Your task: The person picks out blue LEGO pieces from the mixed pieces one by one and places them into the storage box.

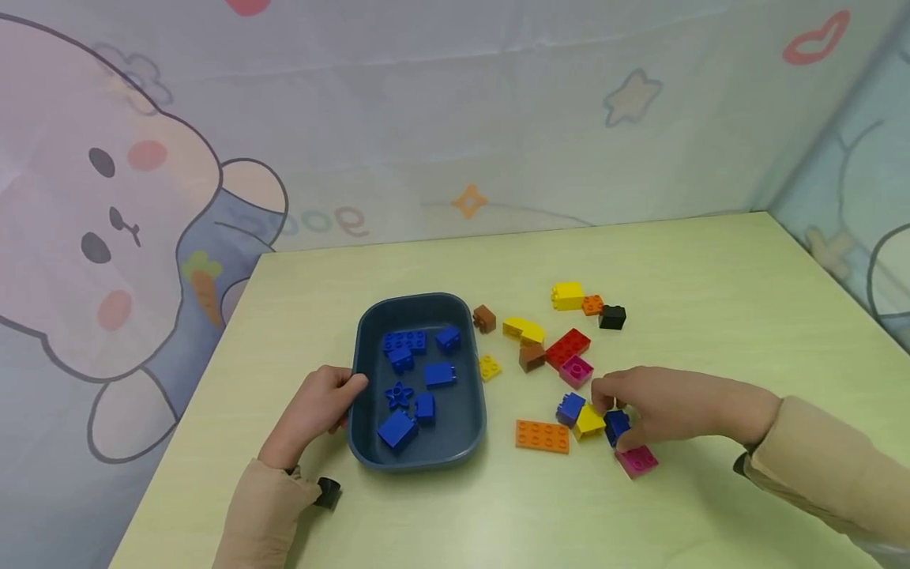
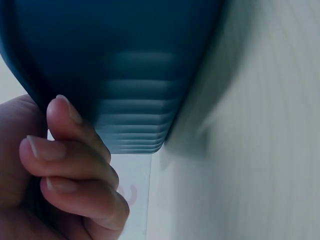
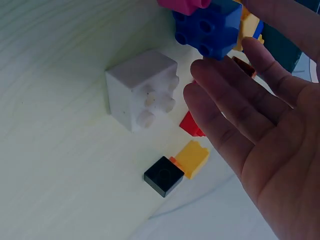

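My left hand (image 1: 320, 403) grips the left rim of a dark blue tray (image 1: 475, 379), thumb over the edge. In the left wrist view its fingers (image 2: 80, 165) curl beside the tray's ridged outer wall (image 2: 135, 107). Several blue toy bricks (image 1: 398, 431) and a blue star-shaped piece (image 1: 399, 395) lie in the tray. To the right, my right hand (image 1: 657, 403) pinches a dark blue brick (image 1: 617, 427) between thumb and fingers, the other fingers loosely extended. Right by it are a pink brick (image 1: 637, 461), a yellow brick (image 1: 589, 423) and another blue brick (image 1: 570, 408).
An orange plate brick (image 1: 542, 436) lies between tray and right hand. Beyond are red (image 1: 569, 348), brown (image 1: 485, 318), yellow (image 1: 567, 295) and black bricks (image 1: 612, 318). A white brick (image 3: 141, 90) shows only in the right wrist view. A printed cloth (image 1: 426, 118) hangs behind the table.
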`<control>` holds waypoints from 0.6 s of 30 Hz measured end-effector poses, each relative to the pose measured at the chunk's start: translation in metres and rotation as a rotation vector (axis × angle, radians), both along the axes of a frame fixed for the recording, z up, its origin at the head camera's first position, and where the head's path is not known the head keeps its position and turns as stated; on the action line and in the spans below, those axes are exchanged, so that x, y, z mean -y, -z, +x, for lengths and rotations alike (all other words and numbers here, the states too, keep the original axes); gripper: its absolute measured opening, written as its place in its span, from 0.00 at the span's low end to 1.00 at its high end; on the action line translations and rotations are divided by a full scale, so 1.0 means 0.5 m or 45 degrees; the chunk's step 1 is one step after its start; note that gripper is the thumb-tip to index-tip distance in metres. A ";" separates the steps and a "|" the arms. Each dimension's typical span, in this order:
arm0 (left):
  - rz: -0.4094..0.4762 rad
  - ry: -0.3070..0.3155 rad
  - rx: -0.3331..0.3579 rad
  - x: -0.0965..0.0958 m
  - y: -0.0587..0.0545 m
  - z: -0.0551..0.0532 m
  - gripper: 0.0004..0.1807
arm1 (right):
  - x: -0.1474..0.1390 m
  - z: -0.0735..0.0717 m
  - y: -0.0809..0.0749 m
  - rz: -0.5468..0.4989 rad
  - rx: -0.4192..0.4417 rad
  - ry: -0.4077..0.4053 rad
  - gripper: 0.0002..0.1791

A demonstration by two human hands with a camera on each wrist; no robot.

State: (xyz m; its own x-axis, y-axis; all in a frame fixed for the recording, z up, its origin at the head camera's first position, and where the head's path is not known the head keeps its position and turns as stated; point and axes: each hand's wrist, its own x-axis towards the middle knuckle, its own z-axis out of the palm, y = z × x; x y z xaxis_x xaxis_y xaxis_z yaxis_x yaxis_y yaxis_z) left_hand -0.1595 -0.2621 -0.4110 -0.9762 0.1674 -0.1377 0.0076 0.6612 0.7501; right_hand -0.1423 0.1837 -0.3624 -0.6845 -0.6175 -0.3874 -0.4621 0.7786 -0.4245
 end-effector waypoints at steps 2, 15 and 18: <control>0.004 0.001 0.000 -0.001 -0.001 0.000 0.21 | 0.003 0.002 0.004 0.015 -0.012 0.001 0.18; 0.016 0.005 -0.006 -0.003 -0.002 0.000 0.20 | 0.000 0.007 0.013 -0.019 -0.008 -0.018 0.16; 0.018 0.003 -0.010 -0.002 -0.002 0.001 0.20 | 0.000 0.005 0.016 -0.031 0.017 -0.002 0.15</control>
State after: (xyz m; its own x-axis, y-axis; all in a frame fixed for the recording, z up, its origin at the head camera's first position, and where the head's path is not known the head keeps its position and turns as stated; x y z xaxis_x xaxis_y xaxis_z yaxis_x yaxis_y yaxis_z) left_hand -0.1591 -0.2609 -0.4099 -0.9769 0.1715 -0.1278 0.0149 0.6507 0.7592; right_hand -0.1398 0.1838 -0.3703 -0.6786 -0.6277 -0.3814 -0.4575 0.7675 -0.4490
